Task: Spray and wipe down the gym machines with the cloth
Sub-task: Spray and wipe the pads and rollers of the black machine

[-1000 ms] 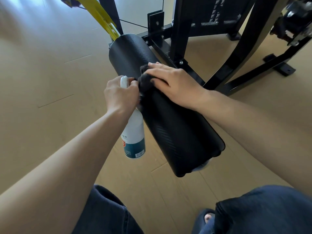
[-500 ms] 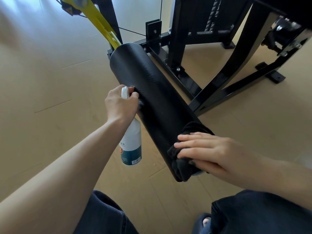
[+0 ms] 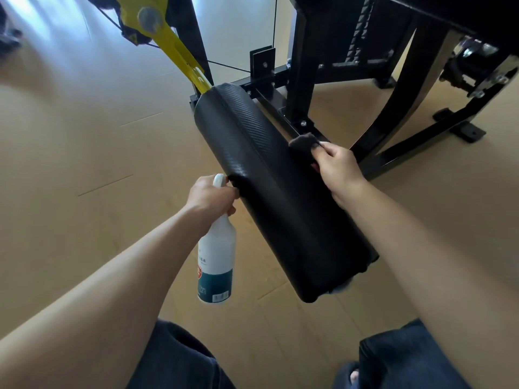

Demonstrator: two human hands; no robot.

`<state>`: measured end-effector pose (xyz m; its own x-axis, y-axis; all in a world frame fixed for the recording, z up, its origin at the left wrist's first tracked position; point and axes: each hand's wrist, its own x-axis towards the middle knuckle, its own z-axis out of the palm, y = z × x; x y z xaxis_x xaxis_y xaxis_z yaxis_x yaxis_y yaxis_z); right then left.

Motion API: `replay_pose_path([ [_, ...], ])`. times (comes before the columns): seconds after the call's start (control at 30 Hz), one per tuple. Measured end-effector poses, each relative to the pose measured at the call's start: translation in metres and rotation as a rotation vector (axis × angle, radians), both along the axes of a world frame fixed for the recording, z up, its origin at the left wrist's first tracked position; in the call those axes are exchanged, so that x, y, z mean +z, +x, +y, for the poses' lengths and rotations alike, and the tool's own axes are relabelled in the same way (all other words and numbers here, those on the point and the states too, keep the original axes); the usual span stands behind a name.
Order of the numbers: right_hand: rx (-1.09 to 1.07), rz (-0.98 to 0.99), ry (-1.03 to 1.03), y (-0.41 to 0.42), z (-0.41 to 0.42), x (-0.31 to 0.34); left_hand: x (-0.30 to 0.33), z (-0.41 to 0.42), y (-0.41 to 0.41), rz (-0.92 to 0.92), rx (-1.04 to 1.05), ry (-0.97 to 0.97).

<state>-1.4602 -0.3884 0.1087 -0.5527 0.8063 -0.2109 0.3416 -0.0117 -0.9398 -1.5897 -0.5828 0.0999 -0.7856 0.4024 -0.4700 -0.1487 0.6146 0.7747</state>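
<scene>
Floor [image 3: 84,136] of pale wood fills most of what we see, and on it stands the black frame [image 3: 393,141] of the gym machine with its yellow arm [image 3: 174,51] reaching down to the long black pad [image 3: 280,192]. The pad runs diagonally from the yellow arm toward our knees.

Our right hand [image 3: 338,167] now sits on the far, right side of the pad about midway along, fingers curled round the dark cloth [image 3: 303,141], which is pressed against the pad's edge. Half a second ago that hand and cloth were down at the near end of the pad, and a second ago up near the top. So the cloth has run the pad's length and come back up along the side, and we judge the top face largely wiped and the flank in hand now.

Our left hand [image 3: 210,196] has hardly moved: it still grips the neck of the white spray bottle [image 3: 216,254], which hangs just beside the pad's left edge, fingers wrapped round the trigger end. The camera has tipped slightly, showing more of the frame.
</scene>
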Motion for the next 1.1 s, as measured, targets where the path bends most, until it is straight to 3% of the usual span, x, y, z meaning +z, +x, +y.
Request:
replay_pose_path([
  [0.2,0.076,-0.022,0.021,0.002,-0.003,-0.002,0.008,-0.006,-0.005,0.077,0.006,0.018],
  [0.33,0.035,0.022,-0.007,0.002,0.000,-0.002,0.020,-0.010,-0.007,0.305,-0.025,0.067],
  [0.47,0.011,0.065,-0.021,0.002,0.002,-0.002,0.041,-0.014,0.000,0.529,-0.305,0.081],
  [0.57,0.010,0.081,-0.024,0.001,0.001,0.001,0.050,-0.016,0.002,0.569,-0.419,0.050],
  [0.9,0.045,0.067,0.101,0.000,-0.001,0.003,0.058,-0.018,-0.011,0.434,0.071,0.147],
  [1.1,0.039,0.074,0.096,0.000,0.001,0.001,0.054,-0.013,-0.013,0.456,0.088,0.151],
])
